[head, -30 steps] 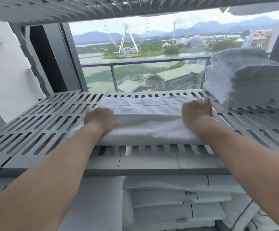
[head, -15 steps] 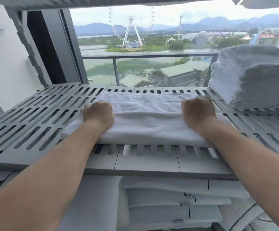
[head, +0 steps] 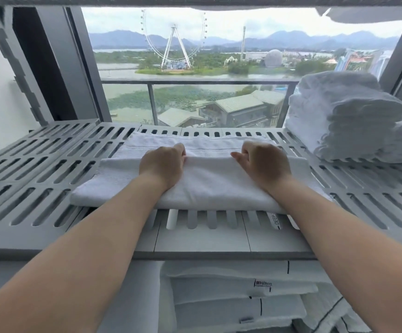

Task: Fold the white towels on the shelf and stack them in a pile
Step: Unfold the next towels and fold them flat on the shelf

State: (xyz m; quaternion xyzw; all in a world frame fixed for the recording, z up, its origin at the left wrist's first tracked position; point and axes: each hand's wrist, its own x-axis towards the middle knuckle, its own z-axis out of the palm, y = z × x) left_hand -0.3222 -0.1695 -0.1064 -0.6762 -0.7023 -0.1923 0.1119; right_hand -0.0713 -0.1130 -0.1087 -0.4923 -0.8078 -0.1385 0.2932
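A white towel point(head: 207, 186), folded lengthwise into a long band, lies across the middle of the grey slotted shelf point(head: 39, 179). My left hand point(head: 162, 164) rests on its left-centre part with fingers curled over the folded edge. My right hand point(head: 262, 163) sits close beside it, fingers bent and pinching the same edge. A pile of folded white towels point(head: 346, 121) stands at the shelf's far right.
Folded white linen with a small logo tag point(head: 241, 292) fills the shelf below. Another shelf point(head: 195, 1) hangs close overhead, with white cloth point(head: 373, 14) at its right. Behind the shelf is a window with a balcony rail point(head: 195, 81).
Both hands have slid inward along the towel from its ends toward its middle, and now grip the folded edge. The towel's fold has come nearer to me.
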